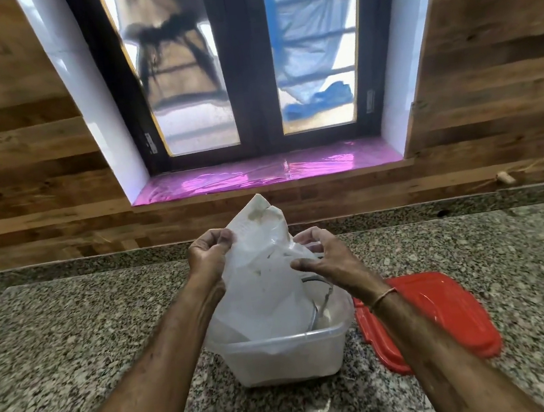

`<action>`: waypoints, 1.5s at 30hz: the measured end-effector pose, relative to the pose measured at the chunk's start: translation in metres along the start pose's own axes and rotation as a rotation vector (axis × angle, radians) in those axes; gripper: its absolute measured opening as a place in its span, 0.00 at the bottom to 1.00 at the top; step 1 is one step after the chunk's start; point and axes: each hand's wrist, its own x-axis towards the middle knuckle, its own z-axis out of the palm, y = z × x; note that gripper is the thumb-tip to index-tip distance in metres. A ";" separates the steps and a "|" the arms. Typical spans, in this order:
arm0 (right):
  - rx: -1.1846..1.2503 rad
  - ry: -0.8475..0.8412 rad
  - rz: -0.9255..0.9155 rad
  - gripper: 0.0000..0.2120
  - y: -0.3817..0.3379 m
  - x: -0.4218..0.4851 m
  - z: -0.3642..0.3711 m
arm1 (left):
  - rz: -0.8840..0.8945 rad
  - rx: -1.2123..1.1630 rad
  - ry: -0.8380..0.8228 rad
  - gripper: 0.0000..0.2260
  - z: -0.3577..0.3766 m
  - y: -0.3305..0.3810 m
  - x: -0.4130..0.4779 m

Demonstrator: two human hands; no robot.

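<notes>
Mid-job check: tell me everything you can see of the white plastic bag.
The thin, white, half-see-through plastic bag is crumpled and stands upright, its lower part down inside the clear rectangular plastic tub on the speckled granite counter. Its top rises to a folded peak with a yellowish stain. The left hand pinches its upper left edge; the right hand grips its right side. A thin curved grey wire shows beside it in the tub.

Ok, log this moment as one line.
left grip: pinches bag top | right grip: pinches bag side | bag: white, standing in clear tub | lid: red, off, on counter right of tub
</notes>
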 end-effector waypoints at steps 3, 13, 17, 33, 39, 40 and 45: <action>0.150 0.009 0.060 0.19 0.006 0.000 -0.004 | 0.009 0.015 -0.040 0.13 -0.001 -0.004 0.003; 0.386 0.235 0.163 0.08 0.012 0.012 -0.001 | 0.055 -0.019 -0.057 0.13 -0.010 -0.014 0.008; 0.320 0.229 0.027 0.11 0.018 0.007 0.000 | 0.138 0.144 -0.083 0.07 -0.013 -0.007 0.006; 0.431 0.191 -0.044 0.09 0.010 -0.004 -0.005 | 0.254 0.245 -0.079 0.08 0.031 0.031 0.021; 0.323 0.163 -0.021 0.13 0.017 0.001 -0.010 | 0.310 0.164 -0.209 0.09 0.015 0.025 0.012; 0.317 0.141 -0.018 0.14 0.014 0.001 -0.011 | 0.336 0.187 -0.241 0.08 0.015 0.028 0.012; 0.049 0.051 -0.093 0.13 -0.024 0.016 -0.009 | 0.385 0.238 -0.303 0.06 0.018 0.029 0.006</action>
